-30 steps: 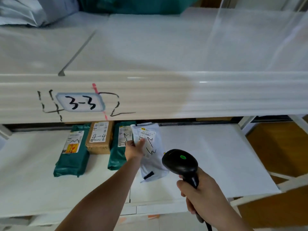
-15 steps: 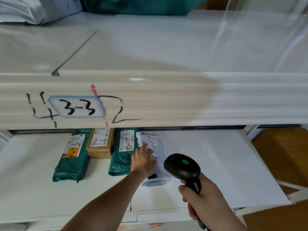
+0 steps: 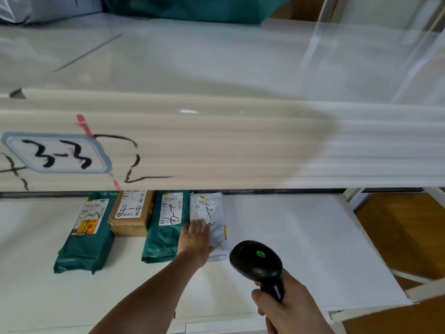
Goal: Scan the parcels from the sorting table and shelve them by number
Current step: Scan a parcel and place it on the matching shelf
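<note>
Since the earlier frames, the white plastic mailer parcel [image 3: 212, 222] has gone from being held up in the left hand [image 3: 196, 239] to lying flat on the lower white shelf board [image 3: 301, 237], pushed farther back beside the other parcels. That hand now rests on the mailer's near left part with its fingers straight and spread, pressing rather than gripping. The mailer's label with handwritten black marks faces up, and its left edge touches the right-hand dark green plastic parcel [image 3: 166, 227]. Left of that sits a brown cardboard box [image 3: 130, 215] marked "4-4", then another dark green plastic parcel [image 3: 86, 237] at the far left of the row.

Nearer and to the right, the right hand [image 3: 286, 307] grips the handle of a black handheld barcode scanner [image 3: 256, 261], fingers curled round it; a green light shows on its head. Above, the upper shelf's front edge [image 3: 216, 145] carries a blue-bordered tag reading "3-3" [image 3: 57, 153].
</note>
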Motion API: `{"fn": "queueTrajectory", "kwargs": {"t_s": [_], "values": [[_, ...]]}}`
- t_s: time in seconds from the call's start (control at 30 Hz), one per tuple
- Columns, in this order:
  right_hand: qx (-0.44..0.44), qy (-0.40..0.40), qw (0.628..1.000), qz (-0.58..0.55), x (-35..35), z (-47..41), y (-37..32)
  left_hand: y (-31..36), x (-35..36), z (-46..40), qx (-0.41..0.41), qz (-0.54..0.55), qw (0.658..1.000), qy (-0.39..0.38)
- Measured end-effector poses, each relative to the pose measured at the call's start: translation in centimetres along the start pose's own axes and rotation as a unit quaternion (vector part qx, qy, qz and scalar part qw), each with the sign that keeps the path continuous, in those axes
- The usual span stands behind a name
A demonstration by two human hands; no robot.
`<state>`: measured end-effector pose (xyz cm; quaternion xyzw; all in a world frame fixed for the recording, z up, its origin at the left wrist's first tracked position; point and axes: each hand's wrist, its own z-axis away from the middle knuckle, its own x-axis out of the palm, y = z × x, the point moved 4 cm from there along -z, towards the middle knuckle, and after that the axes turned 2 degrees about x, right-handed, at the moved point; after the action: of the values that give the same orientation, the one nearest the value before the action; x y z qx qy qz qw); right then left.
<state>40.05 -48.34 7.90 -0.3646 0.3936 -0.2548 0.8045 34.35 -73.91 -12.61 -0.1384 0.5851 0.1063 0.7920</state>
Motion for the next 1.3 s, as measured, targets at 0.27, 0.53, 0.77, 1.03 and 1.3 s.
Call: {"fn": "queueTrajectory", "kwargs": {"t_s": [0.27, 0.53, 0.77, 1.03, 1.3], "values": [[-0.005, -0.02, 1.0, -0.001, -1.3, 1.3, 0.4, -0.1, -0.7, 2.1, -0.007, 0.085, 0.996, 0.012], [-0.053, -0.067, 0.996, -0.001, -2.5, 4.8, -3.1, -1.8, -7.0, 9.9, 0.016, 0.138, 0.99, 0.005], [-0.108, -0.044, 0.993, -0.012, -3.7, 10.9, -5.7, -1.1, -14.6, 17.0, 0.026, 0.129, 0.99, 0.048], [-0.142, 0.064, 0.987, -0.039, -4.4, 23.5, -5.3, 1.3, -17.7, 28.4, 0.134, 0.031, 0.989, 0.053], [-0.119, 0.158, 0.979, -0.05, -6.7, 34.3, -1.4, 6.0, -20.7, 36.4, 0.211, 0.045, 0.972, 0.096]]}}
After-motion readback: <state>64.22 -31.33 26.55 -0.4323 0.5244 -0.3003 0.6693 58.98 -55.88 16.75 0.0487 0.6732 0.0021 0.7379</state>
